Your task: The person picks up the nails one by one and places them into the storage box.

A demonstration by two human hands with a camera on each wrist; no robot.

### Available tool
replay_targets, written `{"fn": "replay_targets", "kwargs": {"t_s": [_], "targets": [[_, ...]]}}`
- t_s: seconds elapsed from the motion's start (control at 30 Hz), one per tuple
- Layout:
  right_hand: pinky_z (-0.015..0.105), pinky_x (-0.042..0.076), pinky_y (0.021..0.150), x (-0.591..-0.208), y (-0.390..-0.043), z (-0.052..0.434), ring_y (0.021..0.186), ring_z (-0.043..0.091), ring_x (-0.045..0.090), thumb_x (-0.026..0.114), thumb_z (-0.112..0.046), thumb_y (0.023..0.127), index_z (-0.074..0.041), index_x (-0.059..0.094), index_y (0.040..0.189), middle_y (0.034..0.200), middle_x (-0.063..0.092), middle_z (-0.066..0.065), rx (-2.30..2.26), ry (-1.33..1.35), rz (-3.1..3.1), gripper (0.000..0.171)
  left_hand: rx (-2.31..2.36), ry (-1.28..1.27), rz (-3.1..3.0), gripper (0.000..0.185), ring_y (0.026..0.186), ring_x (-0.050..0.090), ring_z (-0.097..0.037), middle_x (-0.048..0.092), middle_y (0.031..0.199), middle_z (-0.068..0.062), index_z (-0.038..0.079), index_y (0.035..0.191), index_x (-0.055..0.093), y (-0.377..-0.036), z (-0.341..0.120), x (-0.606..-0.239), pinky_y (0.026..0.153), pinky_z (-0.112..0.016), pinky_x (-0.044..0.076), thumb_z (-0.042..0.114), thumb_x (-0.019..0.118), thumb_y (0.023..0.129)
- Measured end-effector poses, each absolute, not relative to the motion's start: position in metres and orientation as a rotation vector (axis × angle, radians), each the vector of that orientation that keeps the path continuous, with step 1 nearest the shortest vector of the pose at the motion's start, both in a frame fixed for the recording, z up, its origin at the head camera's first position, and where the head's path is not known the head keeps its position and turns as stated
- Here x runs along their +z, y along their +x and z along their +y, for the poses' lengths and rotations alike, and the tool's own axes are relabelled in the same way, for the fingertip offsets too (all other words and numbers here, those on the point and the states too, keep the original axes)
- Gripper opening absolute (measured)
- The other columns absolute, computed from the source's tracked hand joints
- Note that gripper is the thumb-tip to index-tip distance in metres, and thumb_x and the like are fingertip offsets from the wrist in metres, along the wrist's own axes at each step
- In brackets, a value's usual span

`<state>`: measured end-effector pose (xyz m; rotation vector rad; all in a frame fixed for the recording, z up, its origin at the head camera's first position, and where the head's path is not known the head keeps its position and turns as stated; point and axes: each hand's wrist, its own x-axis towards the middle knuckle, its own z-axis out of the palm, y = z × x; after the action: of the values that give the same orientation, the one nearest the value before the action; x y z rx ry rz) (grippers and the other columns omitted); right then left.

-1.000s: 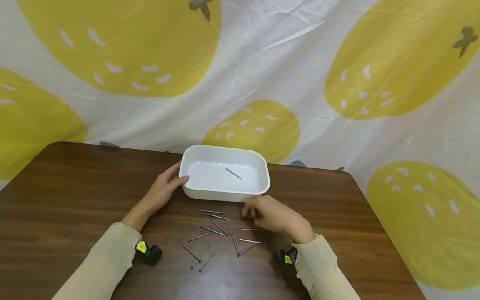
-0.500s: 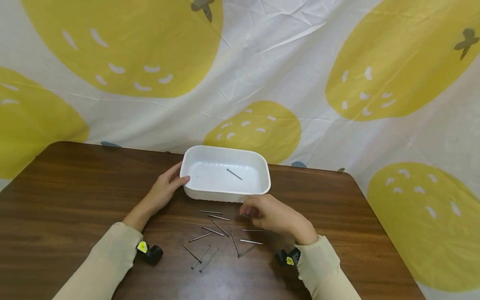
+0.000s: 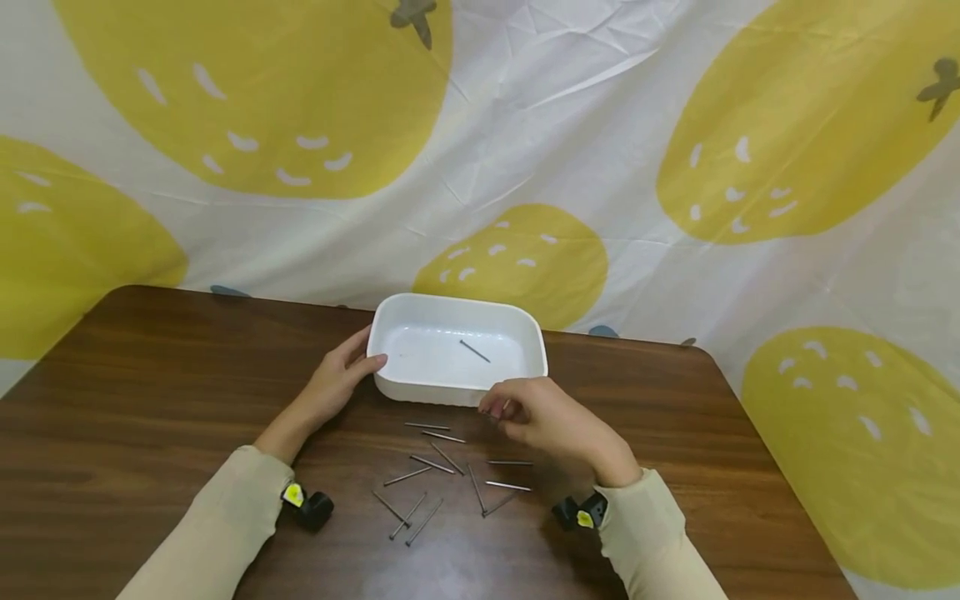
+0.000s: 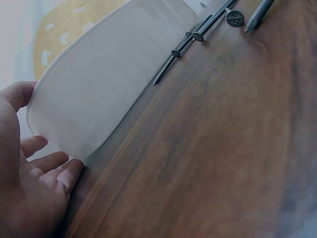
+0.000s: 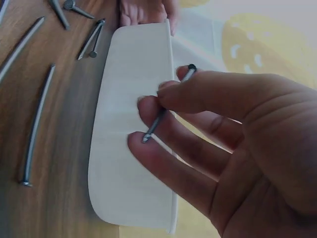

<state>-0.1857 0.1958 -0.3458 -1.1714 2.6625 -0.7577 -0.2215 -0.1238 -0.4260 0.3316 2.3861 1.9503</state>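
One nail (image 3: 475,351) already lies in the white tray (image 3: 390,385); about a dozen loose nails (image 3: 442,475) remain on the surface (image 3: 150,392). The right hand (image 3: 543,417) pinches another nail (image 5: 163,110) at the tray's near wall — only the right wrist view shows it. The left hand (image 3: 337,379) rests relaxed on the tray's end.

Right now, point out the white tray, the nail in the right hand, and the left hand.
white tray (image 3: 459,390), head view, on its near wall.
nail (image 5: 159,118), right wrist view, mid-shaft between the fingers.
left hand (image 3: 337,382), head view, back of the hand beside the tray.
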Motion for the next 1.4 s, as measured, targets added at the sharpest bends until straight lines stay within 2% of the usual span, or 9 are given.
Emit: {"fn": "replay_targets", "kwargs": {"t_s": [0.2, 0.37, 0.63, 0.97, 1.2, 1.4], "targets": [[0.032, 0.062, 0.079, -0.342, -0.189, 0.193, 0.086, 0.011, 0.067, 0.069, 0.003, 0.088, -0.007, 0.073, 0.108, 0.094, 0.075, 0.007, -0.836, -1.153, 2.741, 0.023, 1.965, 0.343, 2.383, 0.067, 0.152, 0.031, -0.040, 0.027, 0.165, -0.023, 0.000, 0.159, 0.026, -0.223, -0.124, -0.428, 0.124, -0.050, 0.030, 0.022, 0.056, 0.103], [0.031, 0.062, 0.076, -0.339, -0.195, 0.189, 0.085, 0.011, 0.068, 0.069, 0.001, 0.088, -0.008, 0.074, 0.107, 0.092, 0.074, 0.003, -0.890, -1.122, 2.805, 0.021, 1.961, 0.353, 2.394, 0.067, 0.151, 0.032, -0.041, 0.027, 0.165, -0.023, 0.000, 0.159, 0.026, -0.224, -0.124, -0.429, 0.123, -0.050, 0.032, 0.022, 0.056, 0.103], [0.043, 0.062, 0.077, -0.333, -0.207, 0.184, 0.086, 0.015, 0.071, 0.070, 0.001, 0.089, -0.010, 0.072, 0.109, 0.092, 0.073, 0.005, -0.878, -1.132, 2.842, 0.023, 1.956, 0.349, 2.398, 0.067, 0.151, 0.032, -0.040, 0.027, 0.166, -0.022, 0.002, 0.159, 0.026, -0.224, -0.123, -0.430, 0.123, -0.050, 0.032, 0.024, 0.056, 0.103], [0.033, 0.061, 0.078, -0.323, -0.222, 0.177, 0.087, 0.014, 0.071, 0.069, 0.000, 0.090, -0.008, 0.072, 0.111, 0.097, 0.074, 0.008, -0.813, -1.133, 2.792, 0.024, 1.957, 0.359, 2.398, 0.067, 0.152, 0.031, -0.040, 0.027, 0.165, -0.022, 0.001, 0.159, 0.025, -0.225, -0.123, -0.430, 0.124, -0.050, 0.031, 0.023, 0.055, 0.104], [0.042, 0.062, 0.081, -0.327, -0.237, 0.173, 0.086, 0.019, 0.071, 0.069, 0.002, 0.089, -0.005, 0.071, 0.112, 0.096, 0.073, 0.010, -0.835, -1.097, 2.808, 0.024, 1.971, 0.351, 2.383, 0.066, 0.153, 0.030, -0.038, 0.027, 0.166, -0.021, 0.001, 0.159, 0.026, -0.225, -0.124, -0.430, 0.125, -0.050, 0.030, 0.022, 0.055, 0.104], [0.033, 0.062, 0.073, -0.334, -0.247, 0.170, 0.087, 0.022, 0.072, 0.069, 0.003, 0.088, -0.002, 0.071, 0.112, 0.097, 0.073, 0.014, -0.958, -1.007, 2.781, 0.025, 1.972, 0.341, 2.375, 0.066, 0.153, 0.028, -0.037, 0.027, 0.166, -0.020, 0.001, 0.159, 0.026, -0.225, -0.124, -0.430, 0.126, -0.049, 0.028, 0.022, 0.055, 0.104]]}}
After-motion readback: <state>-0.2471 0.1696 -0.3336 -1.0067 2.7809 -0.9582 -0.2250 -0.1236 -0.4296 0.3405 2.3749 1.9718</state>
